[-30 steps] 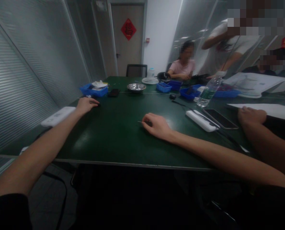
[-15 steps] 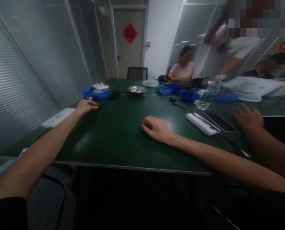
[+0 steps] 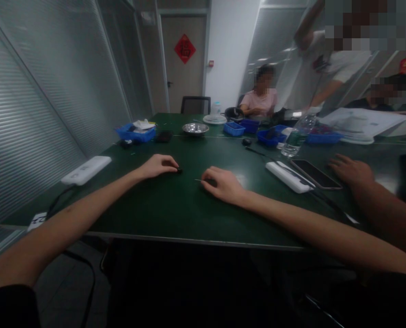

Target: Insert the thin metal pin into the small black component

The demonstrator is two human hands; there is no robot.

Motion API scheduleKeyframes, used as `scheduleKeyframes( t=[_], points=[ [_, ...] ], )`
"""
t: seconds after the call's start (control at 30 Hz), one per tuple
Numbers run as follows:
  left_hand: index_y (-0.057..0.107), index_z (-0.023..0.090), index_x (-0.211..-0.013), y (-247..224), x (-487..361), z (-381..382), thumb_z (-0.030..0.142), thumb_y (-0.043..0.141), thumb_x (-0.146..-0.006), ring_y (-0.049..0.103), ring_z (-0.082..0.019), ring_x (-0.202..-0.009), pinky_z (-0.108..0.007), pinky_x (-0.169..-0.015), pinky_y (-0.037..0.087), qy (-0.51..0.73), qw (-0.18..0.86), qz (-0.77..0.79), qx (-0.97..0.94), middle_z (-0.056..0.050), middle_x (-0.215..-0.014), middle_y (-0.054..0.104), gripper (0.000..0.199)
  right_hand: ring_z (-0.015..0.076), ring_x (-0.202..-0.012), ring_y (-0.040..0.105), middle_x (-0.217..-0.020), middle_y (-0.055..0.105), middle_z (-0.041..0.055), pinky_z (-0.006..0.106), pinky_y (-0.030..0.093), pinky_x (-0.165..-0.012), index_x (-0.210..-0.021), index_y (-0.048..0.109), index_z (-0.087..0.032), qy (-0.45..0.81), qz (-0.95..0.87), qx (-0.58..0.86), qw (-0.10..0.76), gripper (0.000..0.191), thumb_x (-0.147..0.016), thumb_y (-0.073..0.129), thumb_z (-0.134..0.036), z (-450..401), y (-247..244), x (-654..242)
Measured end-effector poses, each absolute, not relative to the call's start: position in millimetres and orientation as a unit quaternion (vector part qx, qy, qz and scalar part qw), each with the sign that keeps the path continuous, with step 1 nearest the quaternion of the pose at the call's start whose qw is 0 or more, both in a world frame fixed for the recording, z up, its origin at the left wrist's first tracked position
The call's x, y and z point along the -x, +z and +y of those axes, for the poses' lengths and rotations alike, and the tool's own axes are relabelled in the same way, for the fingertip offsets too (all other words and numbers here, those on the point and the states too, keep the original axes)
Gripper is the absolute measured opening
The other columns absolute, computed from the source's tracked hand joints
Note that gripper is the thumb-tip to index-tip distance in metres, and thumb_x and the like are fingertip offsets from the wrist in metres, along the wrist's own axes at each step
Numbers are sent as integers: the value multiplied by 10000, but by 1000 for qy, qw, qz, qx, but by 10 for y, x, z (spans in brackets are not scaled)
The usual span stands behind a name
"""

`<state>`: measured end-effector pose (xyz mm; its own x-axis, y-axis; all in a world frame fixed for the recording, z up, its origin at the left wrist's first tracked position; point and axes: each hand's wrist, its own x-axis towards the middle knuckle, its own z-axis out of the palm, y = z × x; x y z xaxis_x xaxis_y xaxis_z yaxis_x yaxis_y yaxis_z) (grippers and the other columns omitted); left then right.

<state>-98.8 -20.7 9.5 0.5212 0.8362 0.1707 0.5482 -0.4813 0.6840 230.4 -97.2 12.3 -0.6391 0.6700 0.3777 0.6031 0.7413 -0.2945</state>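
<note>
Over the green table (image 3: 148,205), the fingertips of my left hand (image 3: 159,166) pinch a small black object (image 3: 179,171). Just to its right, my right hand (image 3: 222,183) rests on the table with curled fingers, closed on a thin tool. The tool's fine metal tip (image 3: 197,180) points left toward the black object; a gap separates the two. Most of the tool is hidden inside my right hand. Beyond both hands stands a shiny metal bowl (image 3: 195,130) with small things in it.
Blue trays (image 3: 136,132) stand at the back left and back right. On the right are a water bottle (image 3: 295,136), a white power strip (image 3: 288,176), a phone (image 3: 316,174) and another person's hand (image 3: 353,171). Another power strip (image 3: 86,170) lies left.
My left hand has moved right and slightly toward me with the black object, from beside the left blue tray to near my right hand. My right hand has hardly moved.
</note>
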Motion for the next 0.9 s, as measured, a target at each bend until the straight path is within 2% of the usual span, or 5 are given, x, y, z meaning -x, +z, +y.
scheduleKeyframes(
  t=[0.2, 0.3, 0.43, 0.63, 0.9],
  points=[
    [746, 179, -1125, 106, 531, -531, 438, 746, -908, 651, -191, -861, -307, -735, 485, 226, 312, 332, -861, -69, -1042, 740, 337, 174, -868, 625, -1049, 667, 61, 293, 469, -758, -1095, 658, -187, 63, -910, 336, 236, 155, -979, 607, -276, -991, 132, -2302],
    [742, 176, -1127, 98, 526, -551, 428, 746, -914, 632, -182, -834, -294, -700, 460, 223, 316, 328, -862, -65, -1025, 733, 330, 174, -879, 628, -1052, 664, 59, 287, 465, -756, -1100, 654, -188, 65, -914, 326, 233, 154, -986, 598, -275, -991, 127, -2304],
    [750, 189, -1149, 94, 526, -558, 408, 748, -918, 643, -195, -885, -304, -734, 473, 225, 320, 316, -864, -74, -1075, 730, 318, 173, -879, 628, -1060, 662, 58, 282, 458, -741, -1098, 648, -198, 65, -916, 323, 229, 143, -983, 605, -271, -988, 121, -2308],
    [771, 216, -1172, 99, 507, -573, 372, 711, -954, 658, -224, -1055, -347, -923, 501, 234, 339, 274, -869, -84, -1138, 720, 276, 176, -888, 630, -1065, 657, 63, 289, 478, -761, -1106, 642, -192, 73, -918, 312, 233, 142, -1002, 586, -270, -1001, 141, -2310],
    [764, 246, -1238, 82, 446, -602, 341, 668, -987, 645, -222, -1060, -345, -916, 492, 223, 320, 229, -892, -94, -1161, 688, 285, 184, -910, 630, -1083, 651, 71, 295, 482, -769, -1129, 638, -198, 78, -923, 299, 231, 155, -1017, 577, -288, -1000, 124, -2304]
  ],
)
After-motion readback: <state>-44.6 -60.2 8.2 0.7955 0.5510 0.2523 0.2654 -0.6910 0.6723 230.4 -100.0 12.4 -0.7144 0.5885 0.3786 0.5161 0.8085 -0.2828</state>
